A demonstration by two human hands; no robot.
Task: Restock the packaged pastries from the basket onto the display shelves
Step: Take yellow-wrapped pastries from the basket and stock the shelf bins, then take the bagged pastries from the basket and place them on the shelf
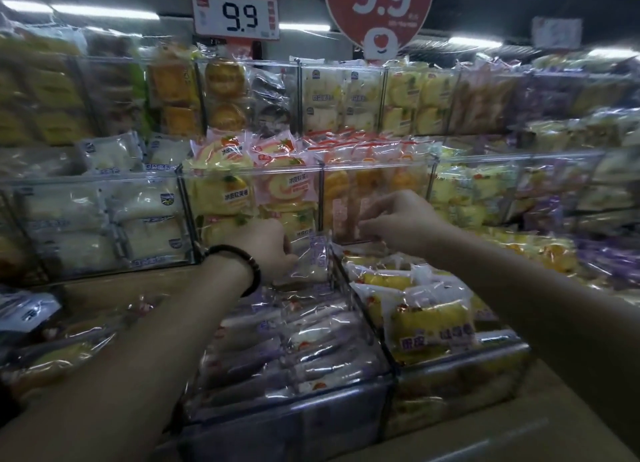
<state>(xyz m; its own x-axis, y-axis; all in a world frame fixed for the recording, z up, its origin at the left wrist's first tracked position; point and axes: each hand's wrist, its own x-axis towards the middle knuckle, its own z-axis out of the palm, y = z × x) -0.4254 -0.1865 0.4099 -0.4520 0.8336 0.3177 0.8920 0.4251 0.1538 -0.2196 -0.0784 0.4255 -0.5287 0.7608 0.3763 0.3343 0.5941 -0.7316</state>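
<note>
While my left hand (265,247) grips a purple-printed pastry packet (317,262) over the clear bin (304,423), I cannot tell what my right hand (403,221) holds.

Glossy clear-plastic pastry wrappers (313,337) (crinkled), smooth transparent acrylic bins (408,385)

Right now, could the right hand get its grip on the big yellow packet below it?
Probably yes: the yellow packet lies on top in its open bin, uncovered, and the right hand is just above it.
</note>
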